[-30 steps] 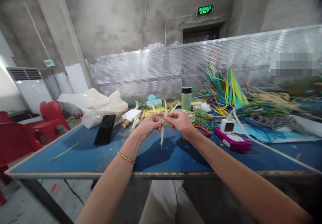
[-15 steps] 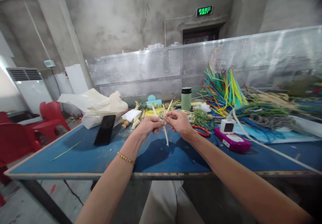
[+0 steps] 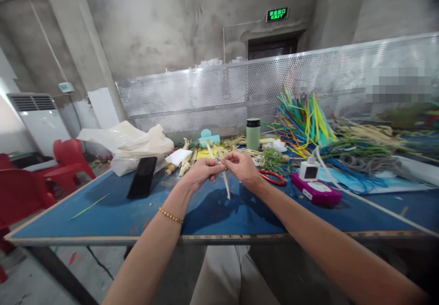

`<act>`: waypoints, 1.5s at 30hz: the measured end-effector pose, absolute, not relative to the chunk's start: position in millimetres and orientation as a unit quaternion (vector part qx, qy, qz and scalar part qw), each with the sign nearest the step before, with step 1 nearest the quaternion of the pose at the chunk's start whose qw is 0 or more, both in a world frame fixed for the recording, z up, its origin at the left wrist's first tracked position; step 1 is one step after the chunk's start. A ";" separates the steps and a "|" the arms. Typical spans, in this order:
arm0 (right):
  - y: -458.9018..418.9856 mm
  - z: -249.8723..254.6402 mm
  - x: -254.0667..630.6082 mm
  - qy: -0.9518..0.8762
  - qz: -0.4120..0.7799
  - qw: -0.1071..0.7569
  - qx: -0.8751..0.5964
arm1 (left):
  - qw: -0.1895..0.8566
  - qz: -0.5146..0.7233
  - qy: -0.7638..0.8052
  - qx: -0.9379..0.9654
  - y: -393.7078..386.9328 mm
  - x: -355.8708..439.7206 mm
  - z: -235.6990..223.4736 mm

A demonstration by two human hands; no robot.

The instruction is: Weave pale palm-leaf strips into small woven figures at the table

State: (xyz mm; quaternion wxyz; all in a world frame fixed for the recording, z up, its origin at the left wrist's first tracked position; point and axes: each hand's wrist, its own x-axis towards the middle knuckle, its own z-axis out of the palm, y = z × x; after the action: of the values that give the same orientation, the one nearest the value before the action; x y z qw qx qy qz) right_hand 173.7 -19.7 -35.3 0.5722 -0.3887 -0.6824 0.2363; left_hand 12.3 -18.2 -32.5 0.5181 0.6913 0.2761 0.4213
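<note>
Pale straw-coloured strips (image 3: 226, 187) cross between my two hands above the blue tabletop; one end points down toward me, another sticks up behind my left fingers. My left hand (image 3: 205, 172) pinches the strips near their crossing. Close beside it, my right hand (image 3: 241, 165) has thumb and fingers pressed together at the same crossing, fingertips almost touching the left ones. The exact join between the strips is hidden by the fingers. Red-handled scissors (image 3: 272, 177), only partly visible, lie just right of my right wrist.
A black phone (image 3: 142, 177) and a crumpled white bag (image 3: 137, 145) lie left. Behind stand a green bottle (image 3: 253, 136) and colourful strips (image 3: 305, 122). To the right sit a magenta box (image 3: 317, 190) with a white charger (image 3: 309, 170) and cable, plus green cord bundles (image 3: 360, 152).
My right hand has shifted slightly, and the upright strip ends near its fingers no longer show. My left hand stays almost in place, still pinching. The view has moved very slightly.
</note>
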 end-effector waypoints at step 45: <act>-31.3 -25.2 180.3 -0.582 0.451 0.598 -0.317 | 0.524 0.474 0.272 0.654 -22.1 15.6 -26.7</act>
State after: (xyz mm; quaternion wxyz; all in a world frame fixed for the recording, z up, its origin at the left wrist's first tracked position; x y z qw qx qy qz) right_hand 180.3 -31.3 -25.2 0.5977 -0.3173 -0.5817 0.4514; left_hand 15.6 -22.1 -26.7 0.5236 0.6538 0.2722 0.4736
